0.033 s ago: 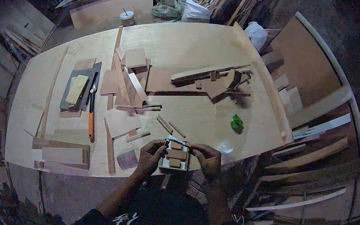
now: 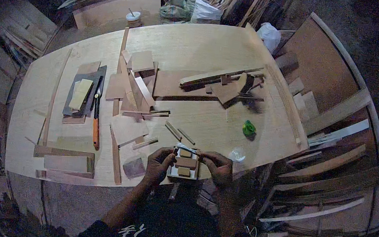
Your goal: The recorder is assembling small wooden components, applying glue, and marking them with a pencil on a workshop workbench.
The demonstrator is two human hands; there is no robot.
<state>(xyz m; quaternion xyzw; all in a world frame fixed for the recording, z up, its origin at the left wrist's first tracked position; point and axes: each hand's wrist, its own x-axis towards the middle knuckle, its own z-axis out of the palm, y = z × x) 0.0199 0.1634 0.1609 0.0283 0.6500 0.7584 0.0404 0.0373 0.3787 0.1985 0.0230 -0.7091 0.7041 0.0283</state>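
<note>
- Pale plywood worktop (image 2: 199, 51) carries offcuts; we are mid-assembly at its near edge.
- Small wooden frame (image 2: 184, 166) sits between both hands.
- Left hand (image 2: 159, 162) fingers grip its side.
- Right hand (image 2: 218, 168) fingers pinch a thin white stick (image 2: 187, 149); next calls for steady placement.

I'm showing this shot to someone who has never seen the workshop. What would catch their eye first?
Probably the two hands at the near edge of the pale workbench: the left hand and right hand hold a small wooden frame between them. Next, the bright green object to the right, and the orange-handled tool lying among wood offcuts on the left.
</note>
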